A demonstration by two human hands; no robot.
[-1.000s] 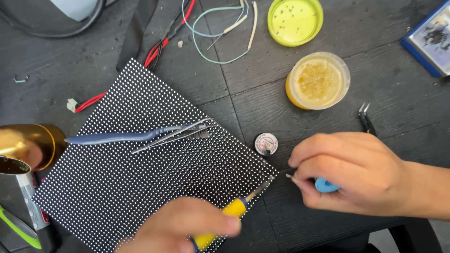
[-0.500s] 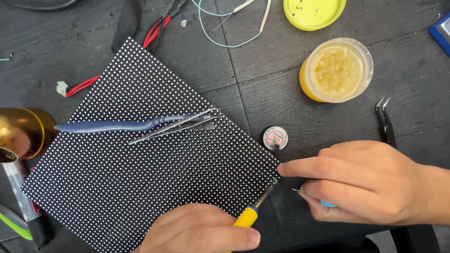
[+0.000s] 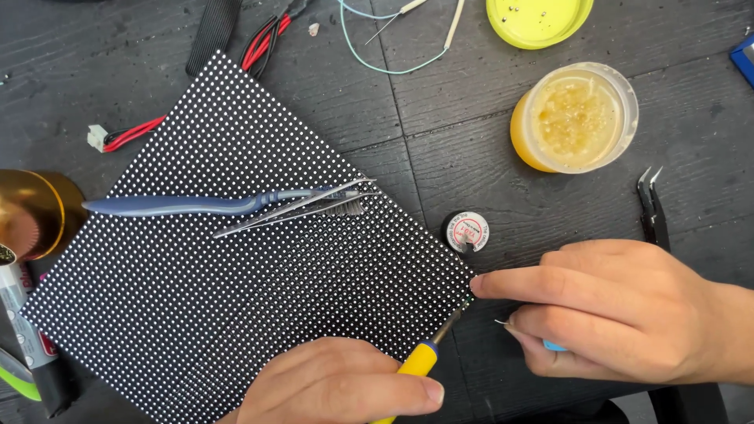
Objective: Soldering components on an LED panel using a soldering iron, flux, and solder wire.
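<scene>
At the far left edge sits a brass-coloured round object point(image 3: 31, 212), with a marker pen point(image 3: 27, 338) lying below it. A black panel dotted with white points point(image 3: 236, 314) lies turned like a diamond across the dark wooden table point(image 3: 440, 157). On top of it rest a blue-handled brush point(image 3: 181, 206) and a pair of silver tweezers point(image 3: 294, 208), crossing near their tips. Red and black wires point(image 3: 133, 135) trail out from under the panel's upper left edge.

At the bottom, the left hand point(image 3: 338, 389) is clenched around a yellow-handled tool point(image 3: 420, 357), whose dark tip reaches the panel's right corner. Just above that corner stands a small round spool point(image 3: 466, 232) (its label is too small to make out).

The right hand point(image 3: 620, 310) comes in from the right, forefinger stretched so its tip touches the same corner of the panel. Its lower fingers pinch a thin wire end, and something light blue point(image 3: 554, 345) shows beneath them. Behind this hand lie black tweezers point(image 3: 652, 208). Higher up stands an open jar of yellowish paste point(image 3: 577, 118), and its yellow lid point(image 3: 538, 20) lies near the top edge.
</scene>
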